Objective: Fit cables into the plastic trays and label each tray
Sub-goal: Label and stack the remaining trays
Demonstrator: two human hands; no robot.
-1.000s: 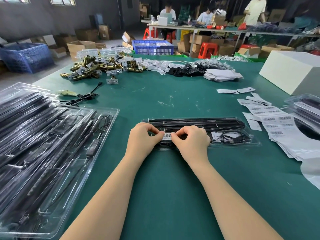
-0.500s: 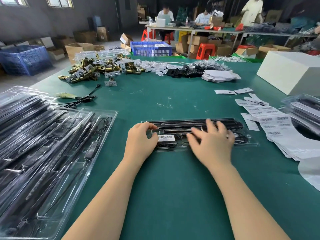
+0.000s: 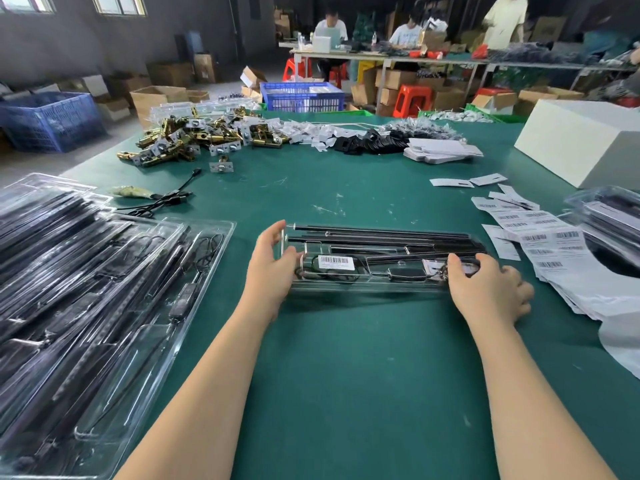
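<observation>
A heap of brass hardware (image 3: 194,138) lies far left on the green table (image 3: 346,375). A white box (image 3: 581,140) sits far right. Blue crates (image 3: 48,119) stand on the floor beyond.

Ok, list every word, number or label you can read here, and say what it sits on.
No text can be read.
Barcode label on the clear tray held between the left hand and the right hand: bars show, digits too small.
Barcode label sheets on the table to the right: print blurred.

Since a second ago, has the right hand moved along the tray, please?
Yes. The right hand has slid rightward from the barcode label to the tray's right end.
</observation>
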